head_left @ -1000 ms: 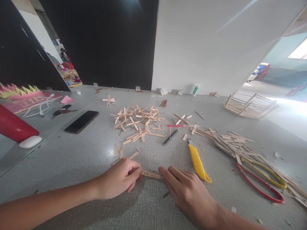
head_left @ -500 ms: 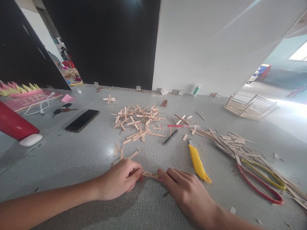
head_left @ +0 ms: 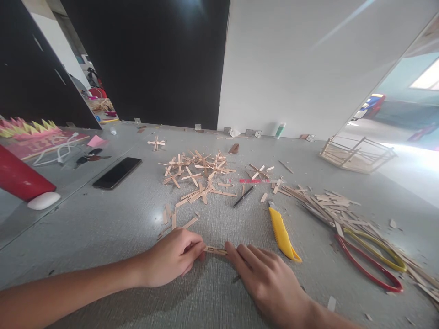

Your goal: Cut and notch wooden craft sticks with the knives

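Note:
A short wooden craft stick [head_left: 216, 250] lies on the grey floor between my two hands. My left hand [head_left: 172, 257] is curled, its fingertips pinching the stick's left end. My right hand [head_left: 265, 276] rests flat on the floor with its fingers stretched out and close together, the fingertips pressing on the stick's right end. A yellow utility knife [head_left: 283, 233] lies just right of my right hand. A pile of glued stick crosses [head_left: 196, 170] lies farther ahead.
A black phone [head_left: 117, 172] lies to the left. A black pen [head_left: 244, 195] sits ahead. Red and yellow handled shears [head_left: 372, 259] and a heap of loose sticks [head_left: 329, 204] lie to the right. A stick frame [head_left: 356, 152] stands far right.
Both hands stay on the stick. My right hand has slid slightly back toward me and flattened; the view has shifted a little.

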Motion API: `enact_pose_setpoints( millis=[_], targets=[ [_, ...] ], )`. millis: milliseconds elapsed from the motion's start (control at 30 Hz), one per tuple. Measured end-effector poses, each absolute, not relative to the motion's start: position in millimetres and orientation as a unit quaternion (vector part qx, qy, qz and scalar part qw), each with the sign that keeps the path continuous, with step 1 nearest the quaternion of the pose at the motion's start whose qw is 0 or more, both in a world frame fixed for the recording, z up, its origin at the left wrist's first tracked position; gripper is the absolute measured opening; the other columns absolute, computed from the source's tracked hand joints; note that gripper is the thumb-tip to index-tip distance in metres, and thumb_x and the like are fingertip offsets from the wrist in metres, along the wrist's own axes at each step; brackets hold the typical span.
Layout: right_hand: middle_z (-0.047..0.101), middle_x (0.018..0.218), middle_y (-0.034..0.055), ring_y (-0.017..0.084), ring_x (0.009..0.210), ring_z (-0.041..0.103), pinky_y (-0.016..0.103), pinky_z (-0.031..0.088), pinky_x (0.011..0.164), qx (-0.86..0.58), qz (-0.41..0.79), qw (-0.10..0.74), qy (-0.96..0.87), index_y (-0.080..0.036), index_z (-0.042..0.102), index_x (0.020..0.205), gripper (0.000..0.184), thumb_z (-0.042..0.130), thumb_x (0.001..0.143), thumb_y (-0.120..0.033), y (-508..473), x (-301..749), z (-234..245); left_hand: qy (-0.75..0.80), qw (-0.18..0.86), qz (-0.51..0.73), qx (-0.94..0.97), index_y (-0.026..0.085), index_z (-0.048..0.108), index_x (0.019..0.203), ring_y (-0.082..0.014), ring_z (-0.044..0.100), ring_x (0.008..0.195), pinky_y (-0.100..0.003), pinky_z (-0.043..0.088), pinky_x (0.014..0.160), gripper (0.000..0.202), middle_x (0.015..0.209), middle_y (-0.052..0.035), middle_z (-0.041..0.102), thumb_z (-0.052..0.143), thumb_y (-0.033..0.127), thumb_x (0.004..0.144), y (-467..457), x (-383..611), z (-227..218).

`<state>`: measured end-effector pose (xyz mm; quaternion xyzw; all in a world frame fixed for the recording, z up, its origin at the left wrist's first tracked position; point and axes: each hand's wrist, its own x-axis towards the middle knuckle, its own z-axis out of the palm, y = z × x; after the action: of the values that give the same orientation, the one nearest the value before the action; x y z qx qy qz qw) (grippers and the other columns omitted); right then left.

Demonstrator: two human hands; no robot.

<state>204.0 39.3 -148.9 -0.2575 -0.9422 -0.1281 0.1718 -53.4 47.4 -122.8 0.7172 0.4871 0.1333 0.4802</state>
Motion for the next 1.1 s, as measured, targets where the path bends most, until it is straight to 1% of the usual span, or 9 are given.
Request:
enact_pose_setpoints(
  millis=[167, 300, 467, 567, 667, 800, 933, 1000, 1100],
  targets=[
    [0.068, 0.081, 0.0065, 0.019, 0.06, 0.063, 0.033, 0.052, 0.051, -0.273, -0.12, 0.163, -0.941, -0.002, 0.058, 0.124, 0.039, 0.05, 0.087, 0.003, 39, 204, -147, 0.485, 0.479, 0.139, 0.718, 0.02, 0.053, 0.075, -0.0122, 0.045, 0.046, -0.025, 0.035, 0.053, 0.044, 0.048, 0.0066, 0.047, 0.036, 0.044, 0.108, 49, -53, -124],
    [0.069, 0.082, 0.0065, 0.019, 0.063, 0.064, 0.032, 0.052, 0.052, -0.28, -0.11, 0.164, -0.939, -0.003, 0.058, 0.125, 0.042, 0.05, 0.085, 0.006, 39, 204, -146, 0.485, 0.484, 0.138, 0.715, 0.02, 0.053, 0.075, -0.0116, 0.042, 0.046, -0.024, 0.034, 0.053, 0.044, 0.048, 0.0068, 0.046, 0.036, 0.043, 0.108, 50, -54, -123],
    [0.065, 0.078, 0.0053, 0.018, 0.059, 0.061, 0.032, 0.049, 0.049, -0.268, -0.129, 0.194, -0.935, -0.002, 0.057, 0.124, 0.035, 0.043, 0.093, 0.004, 41, 204, -145, 0.489, 0.488, 0.145, 0.708, 0.02, 0.054, 0.076, -0.0112, 0.042, 0.047, -0.023, 0.034, 0.054, 0.044, 0.049, 0.0066, 0.048, 0.036, 0.043, 0.108, 50, -54, -121],
    [0.064, 0.076, 0.0045, 0.018, 0.058, 0.06, 0.032, 0.048, 0.048, -0.267, -0.133, 0.211, -0.931, -0.002, 0.057, 0.123, 0.03, 0.037, 0.101, -0.001, 42, 204, -145, 0.491, 0.491, 0.154, 0.703, 0.019, 0.055, 0.077, -0.0109, 0.042, 0.047, -0.024, 0.034, 0.055, 0.045, 0.049, 0.0066, 0.048, 0.036, 0.046, 0.109, 49, -55, -121],
    [0.062, 0.075, 0.004, 0.017, 0.058, 0.058, 0.032, 0.046, 0.048, -0.268, -0.134, 0.223, -0.927, -0.003, 0.057, 0.123, 0.028, 0.035, 0.105, -0.005, 42, 205, -147, 0.501, 0.493, 0.178, 0.688, 0.019, 0.056, 0.081, -0.0113, 0.042, 0.048, -0.024, 0.034, 0.055, 0.046, 0.05, 0.0063, 0.049, 0.036, 0.049, 0.109, 48, -56, -124],
    [0.062, 0.077, 0.0045, 0.017, 0.06, 0.058, 0.03, 0.046, 0.051, -0.279, -0.117, 0.235, -0.924, -0.003, 0.055, 0.128, 0.031, 0.033, 0.107, -0.007, 43, 206, -152, 0.506, 0.516, 0.23, 0.652, 0.019, 0.057, 0.088, -0.0116, 0.043, 0.049, -0.023, 0.035, 0.053, 0.044, 0.052, 0.0056, 0.052, 0.035, 0.051, 0.109, 48, -58, -131],
    [0.064, 0.086, 0.0077, 0.019, 0.068, 0.062, 0.032, 0.052, 0.058, -0.308, -0.089, 0.247, -0.915, -0.003, 0.052, 0.136, 0.034, 0.038, 0.106, -0.007, 46, 206, -157, 0.488, 0.571, 0.277, 0.599, 0.021, 0.049, 0.099, -0.0092, 0.034, 0.042, -0.021, 0.028, 0.044, 0.035, 0.058, 0.0066, 0.056, 0.03, 0.048, 0.11, 46, -59, -136],
    [0.065, 0.088, 0.0085, 0.02, 0.071, 0.063, 0.033, 0.054, 0.061, -0.31, -0.084, 0.25, -0.913, -0.002, 0.052, 0.136, 0.034, 0.039, 0.105, -0.007, 47, 206, -159, 0.479, 0.587, 0.291, 0.584, 0.023, 0.044, 0.103, -0.0076, 0.031, 0.039, -0.021, 0.027, 0.042, 0.031, 0.064, 0.0064, 0.06, 0.027, 0.047, 0.111, 46, -59, -138],
    [0.064, 0.087, 0.0083, 0.02, 0.071, 0.063, 0.034, 0.056, 0.062, -0.311, -0.08, 0.25, -0.913, -0.002, 0.053, 0.134, 0.033, 0.038, 0.105, -0.007, 49, 204, -159, 0.474, 0.583, 0.299, 0.588, 0.023, 0.043, 0.102, -0.0066, 0.032, 0.038, -0.02, 0.028, 0.042, 0.03, 0.065, 0.0062, 0.061, 0.026, 0.046, 0.112, 45, -60, -139]
  ],
)
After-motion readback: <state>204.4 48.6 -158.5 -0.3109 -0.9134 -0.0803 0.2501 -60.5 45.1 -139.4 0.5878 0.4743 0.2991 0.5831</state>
